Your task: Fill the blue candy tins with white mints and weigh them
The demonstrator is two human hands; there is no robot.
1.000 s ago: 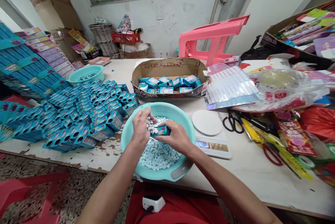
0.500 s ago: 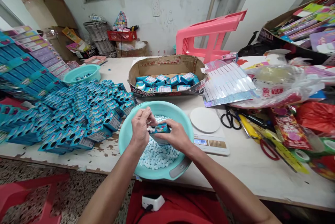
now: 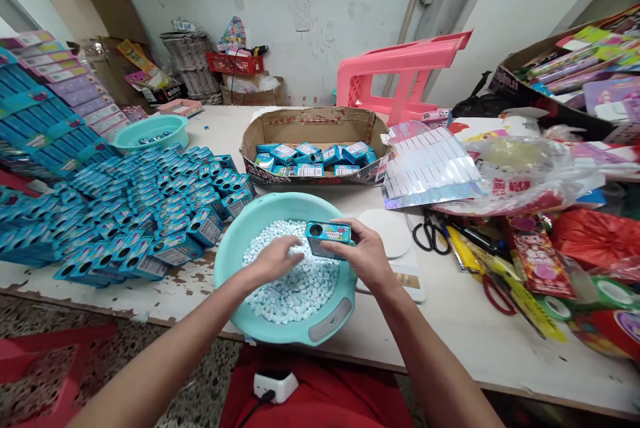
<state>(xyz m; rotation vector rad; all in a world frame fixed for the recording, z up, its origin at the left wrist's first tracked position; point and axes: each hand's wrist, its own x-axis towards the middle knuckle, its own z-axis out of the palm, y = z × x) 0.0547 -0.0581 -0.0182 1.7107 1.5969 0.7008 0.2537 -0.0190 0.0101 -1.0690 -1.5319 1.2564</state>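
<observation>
My right hand (image 3: 371, 253) grips a small blue candy box (image 3: 329, 236) by its right end, above the right side of the basin. A round dark hole shows in the left part of the box's top. My left hand (image 3: 277, 260) is over the pale blue and white candies (image 3: 295, 301), thumb and fingers apart, with nothing visible between them. Whether its fingertips touch the candies I cannot tell. The candies lie loose in a turquoise basin (image 3: 231, 241) at the table's front edge.
Many blue boxes (image 3: 165, 215) with holes stand in rows on the left. Behind the basin, a cardboard tray (image 3: 315, 123) holds more boxes. A white scale (image 3: 415, 281) is partly behind my right hand; scissors (image 3: 431, 236) and a yellow cutter (image 3: 464, 248) lie farther right.
My left hand has come away from the box and down over the candies, its fingers opening. My right hand has moved the box to the right, nearer the scale. The view has shifted slightly.
</observation>
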